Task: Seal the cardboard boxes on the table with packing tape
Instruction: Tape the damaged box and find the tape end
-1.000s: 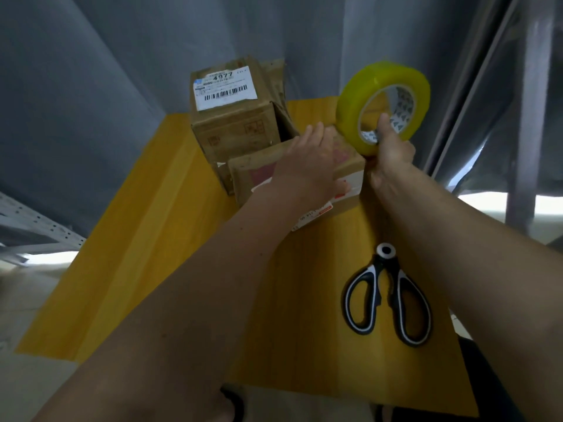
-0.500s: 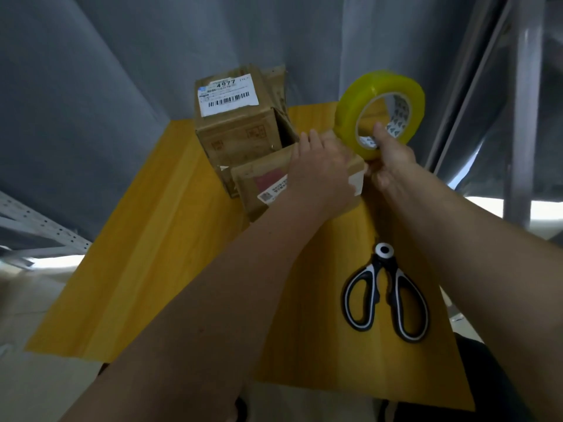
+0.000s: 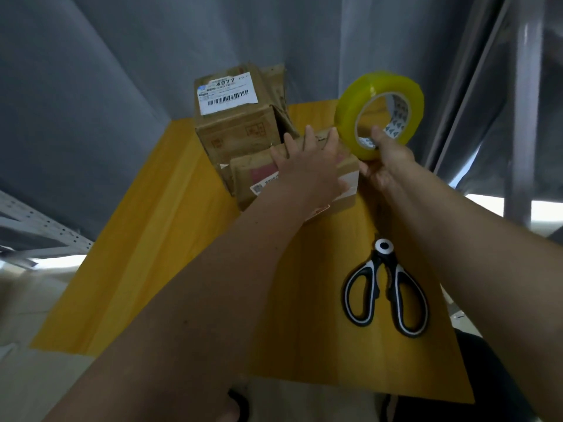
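Note:
A small low cardboard box with a red patch and white labels lies on the yellow table. My left hand rests flat on its top, fingers straight and spread. Just right of that box, my right hand grips a yellow roll of packing tape, thumb inside the core, holding it upright above the box's right end. A taller cardboard box with a white barcode label reading 4977 stands behind, touching the small one.
Black and white scissors lie shut on the table near my right forearm. Grey curtain hangs behind and to the left. A metal post stands at the right, and a metal shelf rail at the left.
My left hand has spread its fingers and slid slightly back along the small box's top. The tape roll stays beside the box's right end in my right hand.

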Motion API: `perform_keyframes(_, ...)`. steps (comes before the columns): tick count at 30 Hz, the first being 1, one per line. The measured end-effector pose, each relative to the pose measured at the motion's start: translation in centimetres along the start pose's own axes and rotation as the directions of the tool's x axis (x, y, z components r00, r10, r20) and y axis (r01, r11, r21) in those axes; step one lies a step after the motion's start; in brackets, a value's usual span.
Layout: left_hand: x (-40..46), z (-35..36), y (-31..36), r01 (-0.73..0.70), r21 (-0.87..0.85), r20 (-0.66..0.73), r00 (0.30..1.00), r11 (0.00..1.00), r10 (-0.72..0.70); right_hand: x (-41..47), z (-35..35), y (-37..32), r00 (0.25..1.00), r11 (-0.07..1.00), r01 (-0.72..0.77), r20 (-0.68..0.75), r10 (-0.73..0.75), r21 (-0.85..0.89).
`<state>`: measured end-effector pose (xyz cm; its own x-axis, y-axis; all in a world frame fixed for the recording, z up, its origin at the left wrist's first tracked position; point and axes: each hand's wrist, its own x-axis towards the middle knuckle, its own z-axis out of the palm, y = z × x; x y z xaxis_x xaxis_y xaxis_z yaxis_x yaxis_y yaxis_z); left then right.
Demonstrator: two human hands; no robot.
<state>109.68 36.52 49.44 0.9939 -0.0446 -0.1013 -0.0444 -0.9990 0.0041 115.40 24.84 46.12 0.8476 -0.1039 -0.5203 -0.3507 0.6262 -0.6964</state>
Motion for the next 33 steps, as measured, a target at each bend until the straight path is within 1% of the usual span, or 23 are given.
perform_keyframes(5,-0.2,0.3,-0.5,0.014,-0.007,-0.064,0.998,1.000,-0.014,-1.0,0.1,0.3,1.000,0.999,-0.024,-0.009,0.024,0.040)
perform_keyframes(8,-0.3,-0.1,-1.1,0.067,-0.018,-0.028,0.997,0.998,-0.067,-2.1,0.2,0.0,1.000,1.000,-0.014,0.004,0.014,0.026)
perform_keyframes(10,-0.8,-0.2,-1.8,0.085,-0.059,-0.025,0.996,0.995,-0.086,-2.9,0.1,-0.2,1.000,1.000,-0.004,0.008,0.004,0.002)
perform_keyframes(13,-2.3,0.0,-2.6,0.057,-0.180,-0.087,0.994,0.982,-0.074,-4.2,-0.4,-0.4,1.000,0.999,0.016,0.002,-0.016,-0.049)
perform_keyframes(15,-3.2,-0.5,-2.8,0.032,-0.276,-0.071,0.996,0.961,-0.054,-5.1,-0.5,-0.1,1.000,0.998,0.002,0.019,-0.001,-0.069)
perform_keyframes(16,-3.5,-1.0,-2.8,0.017,-0.295,-0.060,0.998,0.955,-0.036,-5.6,-0.4,0.1,0.999,0.998,-0.012,0.041,0.015,-0.067)
perform_keyframes(20,-4.3,-3.1,-3.3,0.025,-0.278,0.032,0.999,0.960,-0.017,-7.9,1.0,0.3,0.987,0.997,-0.035,0.156,0.046,-0.073)
perform_keyframes(21,-4.6,-3.5,-3.5,0.020,-0.308,0.037,0.999,0.951,-0.009,-8.5,1.4,0.1,0.984,0.997,-0.021,0.173,0.035,-0.081)
perform_keyframes(22,-5.0,-3.9,-3.9,-0.002,-0.373,0.011,1.000,0.928,0.006,-9.2,1.9,-0.2,0.982,0.996,-0.001,0.189,0.016,-0.084)
perform_keyframes(24,-6.1,-4.6,-4.5,-0.095,-0.547,-0.128,0.991,0.832,0.029,-11.2,3.1,-1.0,0.978,0.993,0.075,0.200,-0.056,-0.093)
perform_keyframes(26,-7.4,-4.7,-5.0,-0.212,-0.662,-0.305,0.952,0.719,-0.001,-13.3,4.5,-2.0,0.967,0.967,0.214,0.173,-0.189,-0.140)
perform_keyframes(27,-8.1,-4.4,-5.1,-0.259,-0.699,-0.373,0.927,0.667,-0.030,-14.2,5.2,-2.4,0.949,0.937,0.300,0.159,-0.273,-0.179)
perform_keyframes(28,-8.7,-4.1,-5.3,-0.286,-0.733,-0.411,0.909,0.617,-0.067,-15.0,5.9,-2.6,0.919,0.890,0.390,0.166,-0.358,-0.235)
perform_keyframes(29,-9.2,-3.7,-5.5,-0.286,-0.768,-0.416,0.903,0.573,-0.107,-15.8,6.6,-2.6,0.880,0.827,0.474,0.198,-0.432,-0.301)
perform_keyframes(31,-9.9,-3.1,-6.2,-0.214,-0.823,-0.347,0.923,0.527,-0.167,-17.0,7.9,-1.8,0.805,0.694,0.594,0.287,-0.520,-0.408)
perform_keyframes(32,-10.2,-3.0,-6.6,-0.174,-0.845,-0.302,0.936,0.506,-0.182,-17.4,8.4,-1.2,0.783,0.650,0.621,0.317,-0.535,-0.438)
perform_keyframes(33,-10.4,-2.9,-7.1,-0.163,-0.869,-0.275,0.944,0.466,-0.182,-17.5,8.9,-0.6,0.773,0.625,0.634,0.336,-0.539,-0.456)
